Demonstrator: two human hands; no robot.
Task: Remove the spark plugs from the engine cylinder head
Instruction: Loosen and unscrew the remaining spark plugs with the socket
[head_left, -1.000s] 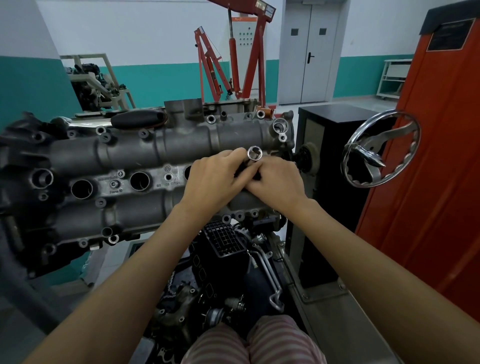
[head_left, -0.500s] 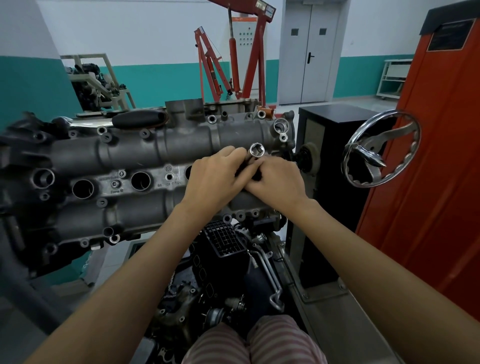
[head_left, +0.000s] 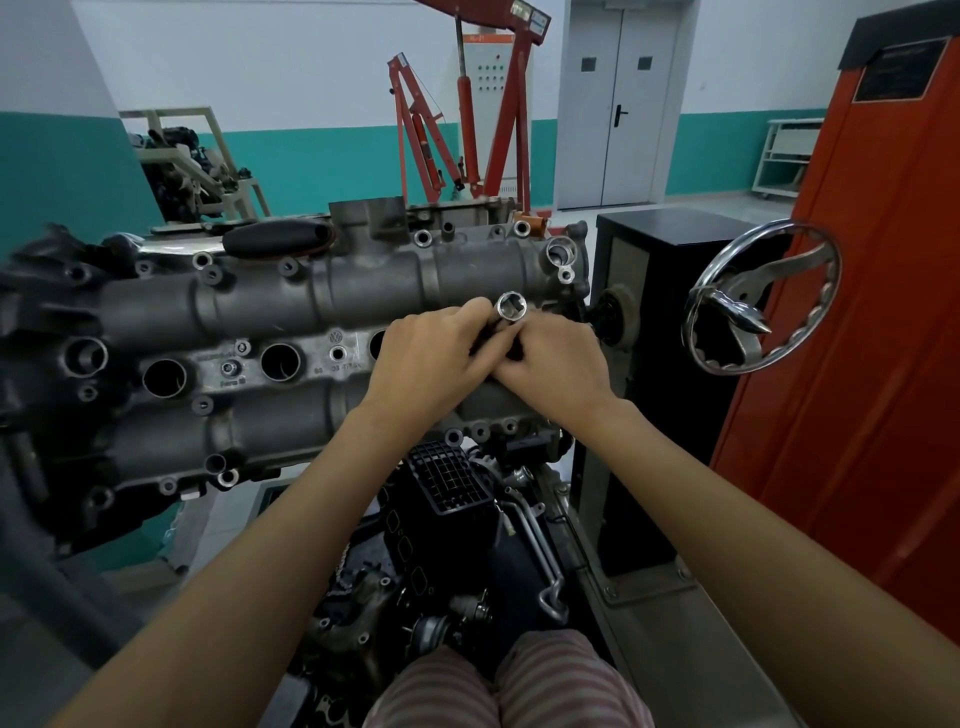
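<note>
Workshop engine head (head_left: 270, 312), both hands (head_left: 431, 358) around socket (head_left: 511, 310)

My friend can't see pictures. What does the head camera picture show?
Two hands, left hand and right hand, together hold a shiny metal socket over a grey engine cylinder head with round open holes. A steel handwheel stands to the right.

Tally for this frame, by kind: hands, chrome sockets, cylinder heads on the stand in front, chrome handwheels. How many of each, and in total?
Hands: 2 (left hand, right hand)
Chrome socket: 1
Cylinder head: 1
Chrome handwheel: 1
Total: 5
</note>
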